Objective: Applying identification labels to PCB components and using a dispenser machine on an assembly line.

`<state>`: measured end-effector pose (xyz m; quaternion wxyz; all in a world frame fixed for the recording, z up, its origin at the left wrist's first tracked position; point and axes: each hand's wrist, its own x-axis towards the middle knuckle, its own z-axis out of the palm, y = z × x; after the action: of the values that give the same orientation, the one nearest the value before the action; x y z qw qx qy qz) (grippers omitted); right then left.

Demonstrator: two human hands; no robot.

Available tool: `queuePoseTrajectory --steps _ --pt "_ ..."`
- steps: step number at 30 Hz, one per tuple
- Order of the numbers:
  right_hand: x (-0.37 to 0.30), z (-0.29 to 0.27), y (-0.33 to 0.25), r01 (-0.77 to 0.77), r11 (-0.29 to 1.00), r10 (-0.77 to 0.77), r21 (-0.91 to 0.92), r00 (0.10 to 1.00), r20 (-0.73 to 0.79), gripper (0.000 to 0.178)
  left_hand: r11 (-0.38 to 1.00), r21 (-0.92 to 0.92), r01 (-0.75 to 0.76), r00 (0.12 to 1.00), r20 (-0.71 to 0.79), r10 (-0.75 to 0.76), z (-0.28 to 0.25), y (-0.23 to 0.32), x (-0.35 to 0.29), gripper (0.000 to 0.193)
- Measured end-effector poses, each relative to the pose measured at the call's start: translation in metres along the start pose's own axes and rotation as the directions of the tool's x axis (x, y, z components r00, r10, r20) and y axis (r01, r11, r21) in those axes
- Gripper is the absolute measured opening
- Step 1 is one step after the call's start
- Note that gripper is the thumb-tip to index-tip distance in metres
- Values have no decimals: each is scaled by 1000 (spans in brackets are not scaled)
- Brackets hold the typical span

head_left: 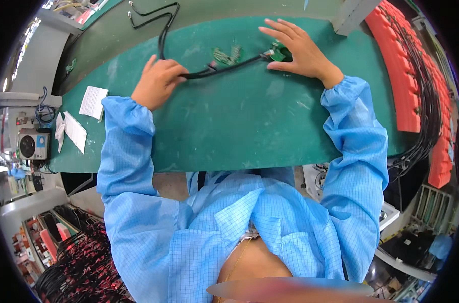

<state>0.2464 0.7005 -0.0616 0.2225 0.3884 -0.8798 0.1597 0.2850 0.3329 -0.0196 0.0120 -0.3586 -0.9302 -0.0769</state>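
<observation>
A black cable [229, 68] runs across the green table mat. My left hand [161, 81] is closed around it, and its far end bends away behind the hand to small white plugs. At the cable's right end, a white connector meets a small green circuit board [279, 52]. My right hand [299, 53] is spread over this board, thumb and fingers apart; the palm partly hides it. More green circuit boards [227, 55] lie just beyond the cable, between my hands.
Red foam holders [399, 76] with a bundle of black cables [430, 101] line the right edge. A grey post [352, 17] stands at the far right. Paper sheets [93, 102] and a small grey device with a round black front [34, 145] are on the left.
</observation>
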Motion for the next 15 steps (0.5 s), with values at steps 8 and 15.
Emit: queuePoseTrajectory --steps 8,15 --pt "2 -16 -58 -151 909 44 389 962 270 76 979 -198 41 948 -302 -101 26 24 17 30" --pt "-5 -14 -83 -72 904 -11 421 981 192 49 844 -536 -10 898 -376 -227 49 18 61 23"
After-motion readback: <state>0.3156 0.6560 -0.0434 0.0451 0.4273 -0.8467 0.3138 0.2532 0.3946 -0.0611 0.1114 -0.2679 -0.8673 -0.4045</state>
